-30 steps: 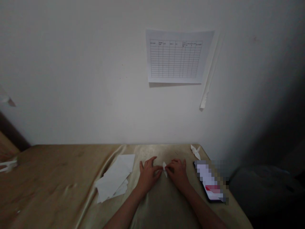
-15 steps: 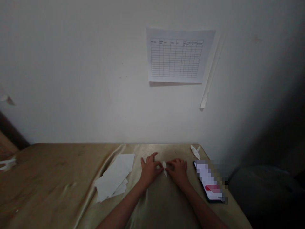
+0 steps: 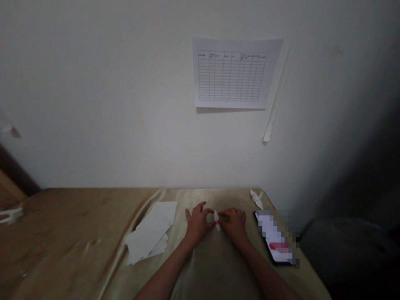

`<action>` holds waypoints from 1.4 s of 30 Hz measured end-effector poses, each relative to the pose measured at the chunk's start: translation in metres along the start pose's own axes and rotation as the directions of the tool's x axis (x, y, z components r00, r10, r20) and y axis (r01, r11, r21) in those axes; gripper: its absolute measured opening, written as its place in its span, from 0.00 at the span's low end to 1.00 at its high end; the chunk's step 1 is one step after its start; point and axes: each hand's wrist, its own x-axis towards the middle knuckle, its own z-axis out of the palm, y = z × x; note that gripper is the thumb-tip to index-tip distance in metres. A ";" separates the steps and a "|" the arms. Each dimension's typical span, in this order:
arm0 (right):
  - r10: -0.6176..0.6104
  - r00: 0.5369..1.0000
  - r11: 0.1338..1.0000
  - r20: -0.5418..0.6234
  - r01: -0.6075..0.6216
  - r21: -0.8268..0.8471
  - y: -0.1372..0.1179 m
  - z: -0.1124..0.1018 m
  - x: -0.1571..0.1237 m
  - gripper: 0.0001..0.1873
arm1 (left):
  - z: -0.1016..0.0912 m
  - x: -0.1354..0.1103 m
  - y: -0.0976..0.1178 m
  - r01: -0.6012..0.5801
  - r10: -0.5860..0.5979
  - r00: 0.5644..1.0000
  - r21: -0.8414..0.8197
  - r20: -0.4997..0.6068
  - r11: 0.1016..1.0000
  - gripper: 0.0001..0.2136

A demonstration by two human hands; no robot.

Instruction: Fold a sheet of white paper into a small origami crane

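Note:
A small folded piece of white paper [image 3: 216, 218], narrow and pointed at the top, stands between my two hands over the table. My left hand [image 3: 198, 221] pinches its left side with thumb and index finger, the other fingers raised and spread. From the right, the thumb and index finger of my right hand [image 3: 233, 223] grip the same paper, with the remaining fingers curled. To the left lies a loose stack of white paper sheets [image 3: 151, 229]. A folded white paper figure [image 3: 256, 200] rests near the table's back right corner.
A phone [image 3: 275, 239] with a lit, blurred screen lies at the right edge of the cloth-covered table [image 3: 71, 233]. A printed table sheet [image 3: 233, 75] hangs on the wall behind, beside a white strip [image 3: 276, 98]. A white object [image 3: 11, 215] sits at far left.
My left thumb and index finger have spread slightly apart along the folded paper, so more of it shows. My right hand has barely moved.

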 end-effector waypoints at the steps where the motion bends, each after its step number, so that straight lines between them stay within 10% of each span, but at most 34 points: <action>1: -0.001 1.000 1.000 0.001 0.001 0.001 0.000 0.000 0.000 0.11 | 0.001 0.000 0.000 0.005 -0.005 1.000 -0.007 -0.002 1.000 0.16; 24: -0.043 0.998 0.997 0.037 0.040 0.067 -0.003 -0.005 0.002 0.10 | 0.001 0.000 0.001 -0.007 0.006 1.000 -0.061 -0.010 0.998 0.08; 42: -0.358 0.927 0.933 0.113 0.352 0.072 0.004 -0.017 0.009 0.15 | 0.001 -0.005 0.003 -0.065 0.065 0.997 -0.005 -0.047 0.998 0.05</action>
